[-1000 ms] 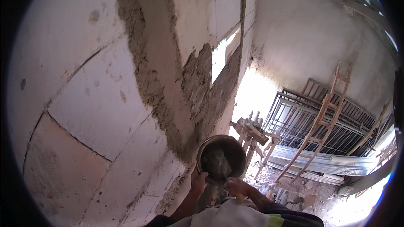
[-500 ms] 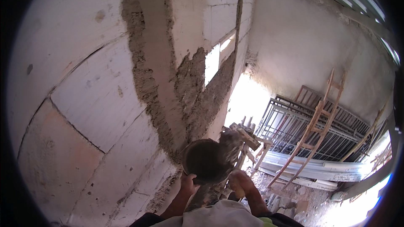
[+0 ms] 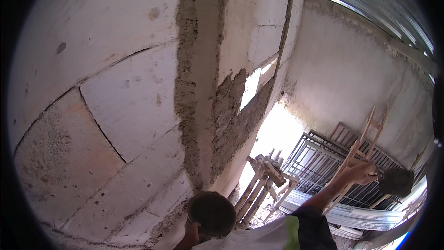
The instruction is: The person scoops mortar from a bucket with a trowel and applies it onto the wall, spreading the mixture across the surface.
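Observation:
My left hand (image 3: 192,232) grips the rim of a round dark bucket (image 3: 217,237), held low in front of me near the wall's foot. Inside it is dark grey-brown stuff that looks like wet mortar. Out to the right, at arm's length, my right hand (image 3: 360,172) is closed round the handle of a trowel (image 3: 396,183). Its blade looks dark, as if covered with mortar; the handle is mostly hidden by my fingers. On the wall ahead runs a tall strip of grey mortar (image 3: 203,65), smooth along its middle and rough at both edges.
Pale block wall (image 3: 125,92) rises on the left, with a small window opening (image 3: 250,88). A wooden trestle (image 3: 266,176) stands beyond the bucket. Metal grilles (image 3: 310,157), a wooden ladder (image 3: 370,129) and long pale lengths (image 3: 365,217) lie or lean at the right.
My right hand has swung the trowel away from the bucket, far out to the right and up. The bucket sits lower in the view, still in my left hand. The view has shifted.

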Action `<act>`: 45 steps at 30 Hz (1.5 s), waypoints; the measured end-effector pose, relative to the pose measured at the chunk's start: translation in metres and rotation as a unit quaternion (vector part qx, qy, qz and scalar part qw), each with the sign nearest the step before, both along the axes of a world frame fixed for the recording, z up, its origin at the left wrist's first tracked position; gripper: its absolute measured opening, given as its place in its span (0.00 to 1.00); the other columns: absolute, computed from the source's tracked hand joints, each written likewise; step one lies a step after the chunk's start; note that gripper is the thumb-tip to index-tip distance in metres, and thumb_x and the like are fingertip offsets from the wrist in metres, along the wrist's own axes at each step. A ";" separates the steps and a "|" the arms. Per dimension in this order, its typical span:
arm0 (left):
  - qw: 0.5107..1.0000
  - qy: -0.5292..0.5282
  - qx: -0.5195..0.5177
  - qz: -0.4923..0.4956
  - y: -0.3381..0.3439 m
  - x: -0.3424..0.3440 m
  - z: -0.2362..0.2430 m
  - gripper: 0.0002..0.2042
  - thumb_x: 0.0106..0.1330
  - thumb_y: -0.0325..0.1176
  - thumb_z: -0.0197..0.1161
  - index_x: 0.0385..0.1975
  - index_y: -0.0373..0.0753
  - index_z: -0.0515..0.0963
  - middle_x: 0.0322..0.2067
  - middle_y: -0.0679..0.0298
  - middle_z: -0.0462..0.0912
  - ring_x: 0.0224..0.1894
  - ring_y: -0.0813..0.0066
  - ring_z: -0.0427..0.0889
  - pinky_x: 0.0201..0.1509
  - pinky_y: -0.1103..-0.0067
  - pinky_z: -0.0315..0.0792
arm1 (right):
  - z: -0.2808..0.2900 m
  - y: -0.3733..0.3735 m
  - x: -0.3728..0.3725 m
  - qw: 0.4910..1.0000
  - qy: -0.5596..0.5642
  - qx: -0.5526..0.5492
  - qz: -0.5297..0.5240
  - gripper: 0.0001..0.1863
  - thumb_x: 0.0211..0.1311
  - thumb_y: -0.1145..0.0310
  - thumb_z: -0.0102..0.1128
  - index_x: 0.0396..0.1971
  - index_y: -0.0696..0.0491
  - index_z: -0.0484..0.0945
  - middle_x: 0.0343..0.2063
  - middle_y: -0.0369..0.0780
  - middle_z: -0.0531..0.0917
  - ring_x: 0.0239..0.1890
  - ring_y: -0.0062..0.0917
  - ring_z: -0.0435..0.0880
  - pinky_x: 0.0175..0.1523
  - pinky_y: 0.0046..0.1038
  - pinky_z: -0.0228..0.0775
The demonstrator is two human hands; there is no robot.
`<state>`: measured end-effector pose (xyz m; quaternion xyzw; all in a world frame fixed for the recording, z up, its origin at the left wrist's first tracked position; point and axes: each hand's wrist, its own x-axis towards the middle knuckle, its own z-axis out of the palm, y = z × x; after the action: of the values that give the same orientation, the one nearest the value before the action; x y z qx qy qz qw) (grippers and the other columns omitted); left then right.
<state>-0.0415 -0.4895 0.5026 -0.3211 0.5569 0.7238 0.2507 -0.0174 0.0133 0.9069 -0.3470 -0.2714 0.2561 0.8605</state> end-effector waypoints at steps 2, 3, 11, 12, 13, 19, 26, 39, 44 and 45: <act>1.000 -0.010 -0.006 0.013 -0.007 0.017 -0.014 0.32 0.47 0.23 0.54 0.58 0.49 0.61 0.49 0.57 0.71 0.48 0.55 0.73 0.43 0.56 0.74 | -0.001 0.020 -0.024 0.999 0.027 0.029 -0.035 0.21 0.53 0.63 0.62 0.40 0.59 0.67 0.28 0.41 0.77 0.25 0.23 0.77 0.26 0.21 0.73; 1.000 -0.012 -0.009 0.018 -0.012 0.022 -0.019 0.32 0.47 0.23 0.54 0.58 0.48 0.62 0.49 0.56 0.71 0.48 0.55 0.74 0.43 0.57 0.74 | -0.005 0.024 -0.045 0.995 0.053 0.051 -0.070 0.21 0.54 0.64 0.62 0.42 0.61 0.67 0.30 0.42 0.77 0.27 0.24 0.79 0.27 0.21 0.74; 0.998 -0.028 -0.053 0.022 -0.038 0.055 -0.029 0.28 0.47 0.23 0.55 0.55 0.40 0.64 0.46 0.54 0.73 0.46 0.58 0.75 0.44 0.63 0.74 | -0.165 -0.200 -0.256 0.675 -0.582 0.329 0.312 0.17 0.57 0.66 0.52 0.44 0.60 0.71 0.42 0.51 0.72 0.46 0.42 0.72 0.47 0.38 0.66; 0.997 -0.027 -0.065 0.029 -0.043 0.059 -0.029 0.28 0.47 0.23 0.55 0.54 0.39 0.64 0.46 0.54 0.73 0.45 0.59 0.76 0.44 0.64 0.74 | -0.192 -0.235 -0.233 0.669 -0.565 0.312 0.369 0.17 0.57 0.66 0.51 0.44 0.60 0.72 0.44 0.52 0.72 0.48 0.44 0.71 0.50 0.41 0.65; 0.996 -0.026 -0.074 0.030 -0.046 0.061 -0.028 0.28 0.48 0.23 0.56 0.54 0.38 0.64 0.46 0.54 0.73 0.45 0.59 0.76 0.44 0.64 0.74 | -0.208 -0.257 -0.192 0.690 -0.497 0.182 0.494 0.14 0.55 0.66 0.53 0.38 0.60 0.72 0.37 0.50 0.73 0.42 0.43 0.72 0.45 0.41 0.65; 0.962 0.071 -0.248 -0.086 -0.045 0.059 0.004 0.26 0.48 0.23 0.56 0.51 0.32 0.66 0.44 0.53 0.75 0.43 0.61 0.77 0.45 0.69 0.74 | -0.252 -0.259 0.027 0.278 -0.723 0.126 0.620 0.17 0.55 0.63 0.52 0.41 0.59 0.70 0.27 0.48 0.80 0.30 0.42 0.81 0.32 0.41 0.72; 0.871 0.389 -0.226 -0.196 0.020 0.005 0.037 0.26 0.46 0.25 0.57 0.51 0.30 0.67 0.43 0.50 0.77 0.40 0.57 0.79 0.43 0.65 0.71 | -0.345 -0.299 0.003 0.115 -0.813 0.116 0.558 0.15 0.51 0.65 0.53 0.35 0.56 0.80 0.30 0.49 0.82 0.34 0.39 0.83 0.39 0.39 0.75; 0.777 0.506 -0.270 -0.259 0.041 -0.026 0.121 0.30 0.52 0.29 0.57 0.57 0.28 0.59 0.44 0.44 0.74 0.48 0.51 0.73 0.53 0.67 0.66 | -0.365 -0.219 -0.033 -0.019 -0.728 0.317 0.608 0.14 0.55 0.61 0.53 0.35 0.56 0.79 0.29 0.46 0.81 0.35 0.37 0.80 0.41 0.37 0.72; 0.768 0.557 -0.148 -0.278 0.053 -0.047 0.113 0.27 0.59 0.30 0.53 0.59 0.29 0.57 0.55 0.48 0.67 0.60 0.59 0.63 0.64 0.73 0.54 | -0.346 -0.242 -0.030 0.219 -0.537 0.388 0.716 0.19 0.57 0.60 0.53 0.47 0.52 0.76 0.44 0.46 0.78 0.47 0.37 0.76 0.54 0.36 0.66; 0.802 0.520 -0.098 -0.277 0.060 -0.054 0.124 0.30 0.58 0.33 0.56 0.60 0.29 0.56 0.56 0.49 0.65 0.60 0.59 0.62 0.65 0.72 0.52 | -0.319 -0.244 -0.027 0.254 -0.535 0.408 0.695 0.18 0.57 0.62 0.54 0.46 0.54 0.76 0.44 0.45 0.78 0.47 0.37 0.76 0.54 0.35 0.65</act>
<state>-0.0953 -0.4291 0.6267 0.2487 0.7366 0.6238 0.0802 -0.0446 -0.2309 0.5879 0.3142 -0.8751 0.3663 0.0371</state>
